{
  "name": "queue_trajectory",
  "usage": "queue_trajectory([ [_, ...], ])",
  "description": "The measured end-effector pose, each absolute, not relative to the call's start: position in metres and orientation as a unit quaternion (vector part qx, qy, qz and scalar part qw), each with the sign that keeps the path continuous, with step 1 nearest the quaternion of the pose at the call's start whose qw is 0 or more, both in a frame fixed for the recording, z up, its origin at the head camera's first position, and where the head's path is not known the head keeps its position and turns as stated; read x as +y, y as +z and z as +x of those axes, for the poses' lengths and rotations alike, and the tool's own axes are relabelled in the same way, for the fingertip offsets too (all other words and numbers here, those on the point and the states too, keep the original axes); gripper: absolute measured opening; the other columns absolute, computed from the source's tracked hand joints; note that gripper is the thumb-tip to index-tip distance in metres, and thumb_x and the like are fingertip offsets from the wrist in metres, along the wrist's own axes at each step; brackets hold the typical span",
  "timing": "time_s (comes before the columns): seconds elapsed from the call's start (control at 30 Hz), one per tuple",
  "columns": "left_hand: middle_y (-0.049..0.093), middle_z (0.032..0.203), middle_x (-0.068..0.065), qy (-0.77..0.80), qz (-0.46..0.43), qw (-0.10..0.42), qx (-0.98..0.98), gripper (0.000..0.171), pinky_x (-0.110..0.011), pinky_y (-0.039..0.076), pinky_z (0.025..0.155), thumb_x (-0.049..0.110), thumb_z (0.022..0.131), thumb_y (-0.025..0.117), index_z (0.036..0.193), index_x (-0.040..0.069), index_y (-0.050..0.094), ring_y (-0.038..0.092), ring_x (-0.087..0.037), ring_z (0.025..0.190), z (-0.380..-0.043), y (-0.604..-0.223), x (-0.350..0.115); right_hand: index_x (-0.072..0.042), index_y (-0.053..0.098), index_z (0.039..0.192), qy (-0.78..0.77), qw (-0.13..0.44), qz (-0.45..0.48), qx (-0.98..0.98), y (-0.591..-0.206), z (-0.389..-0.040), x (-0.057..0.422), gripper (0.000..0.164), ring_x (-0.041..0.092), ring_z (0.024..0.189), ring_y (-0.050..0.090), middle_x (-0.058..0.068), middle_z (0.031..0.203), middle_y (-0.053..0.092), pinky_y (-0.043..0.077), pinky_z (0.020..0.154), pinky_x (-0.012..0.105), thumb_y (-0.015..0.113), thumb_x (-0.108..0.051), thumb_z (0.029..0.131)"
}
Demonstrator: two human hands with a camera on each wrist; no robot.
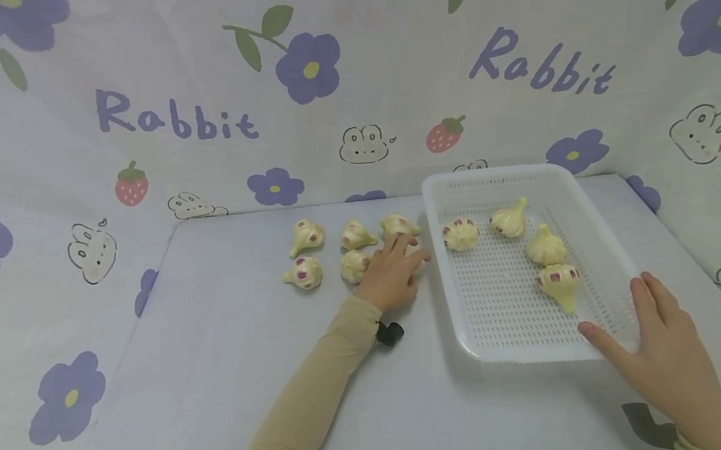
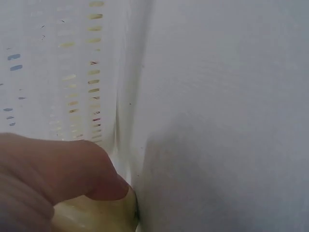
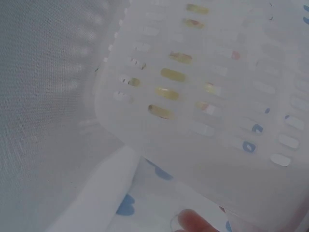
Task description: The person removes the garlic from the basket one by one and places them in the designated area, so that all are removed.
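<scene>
My left hand [image 1: 393, 274] is over the right end of two rows of garlic bulbs, close to the basket's left wall. Its curled thumb and fingers grip one garlic bulb [image 2: 96, 212], which the hand mostly hides in the head view. Another garlic bulb [image 1: 400, 224] lies just beyond the fingers, and one more [image 1: 353, 267] sits left of the hand. The right hand [image 1: 671, 343] holds the white plastic basket [image 1: 603, 238] at its near right corner, thumb over the front rim and fingers along the right side.
Inside the basket lie several garlic bulbs [image 1: 546, 246], mostly toward the back and right. Further left on the white table [image 1: 219, 344] are more garlic bulbs [image 1: 303, 273]. A patterned cloth [image 1: 357, 67] rises behind the table and at both sides.
</scene>
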State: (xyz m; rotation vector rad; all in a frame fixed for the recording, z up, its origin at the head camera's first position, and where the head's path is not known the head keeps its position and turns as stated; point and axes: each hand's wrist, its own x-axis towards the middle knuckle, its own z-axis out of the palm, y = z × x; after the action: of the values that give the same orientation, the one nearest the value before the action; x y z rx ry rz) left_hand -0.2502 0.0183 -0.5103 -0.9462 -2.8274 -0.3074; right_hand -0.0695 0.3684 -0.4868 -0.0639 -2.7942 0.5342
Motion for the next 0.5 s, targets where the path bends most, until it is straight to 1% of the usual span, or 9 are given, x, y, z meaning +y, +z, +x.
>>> queue_trajectory([
  [0.2, 0.042, 0.158, -0.006, -0.108, -0.311, 0.066, -0.942, 0.058, -0.045, 0.050, 0.101, 0.016, 0.087, 0.072, 0.142, 0.027, 0.059, 0.036, -0.025, 0.148, -0.246, -0.503, 0.016, 0.013, 0.013, 0.160, 0.178, 0.149, -0.025, -0.972, -0.485, -0.069, 0.366, 0.110, 0.069, 0.126, 0.035, 0.042, 0.161, 0.017, 0.031, 0.100, 0.084, 0.070, -0.054, 0.094],
  [0.27, 0.040, 0.160, -0.007, -0.108, -0.312, 0.065, -0.942, 0.059, -0.046, 0.049, 0.105, 0.019, 0.088, 0.073, 0.144, 0.026, 0.058, 0.035, -0.026, 0.149, -0.244, -0.498, 0.015, 0.013, 0.014, 0.160, 0.178, 0.148, -0.025, -0.973, -0.484, -0.069, 0.365, 0.110, 0.069, 0.126, 0.035, 0.042, 0.161, 0.017, 0.031, 0.100, 0.084, 0.070, -0.054, 0.094],
  [0.37, 0.041, 0.160, -0.009, -0.113, -0.322, 0.078, -0.937, 0.059, -0.047, 0.046, 0.111, 0.021, 0.088, 0.074, 0.144, 0.024, 0.058, 0.036, -0.029, 0.148, -0.242, -0.491, 0.013, 0.013, 0.013, 0.160, 0.176, 0.144, -0.028, -0.973, -0.483, -0.069, 0.365, 0.110, 0.069, 0.127, 0.034, 0.042, 0.162, 0.016, 0.031, 0.101, 0.084, 0.069, -0.055, 0.094],
  [0.5, 0.047, 0.155, -0.012, -0.142, -0.338, 0.107, -0.924, 0.052, -0.045, 0.049, 0.107, 0.019, 0.089, 0.075, 0.140, 0.019, 0.062, 0.042, -0.031, 0.142, -0.238, -0.478, 0.009, 0.012, 0.014, 0.160, 0.179, 0.151, -0.023, -0.972, -0.484, -0.069, 0.366, 0.109, 0.069, 0.125, 0.035, 0.042, 0.161, 0.017, 0.031, 0.100, 0.084, 0.071, -0.054, 0.093],
])
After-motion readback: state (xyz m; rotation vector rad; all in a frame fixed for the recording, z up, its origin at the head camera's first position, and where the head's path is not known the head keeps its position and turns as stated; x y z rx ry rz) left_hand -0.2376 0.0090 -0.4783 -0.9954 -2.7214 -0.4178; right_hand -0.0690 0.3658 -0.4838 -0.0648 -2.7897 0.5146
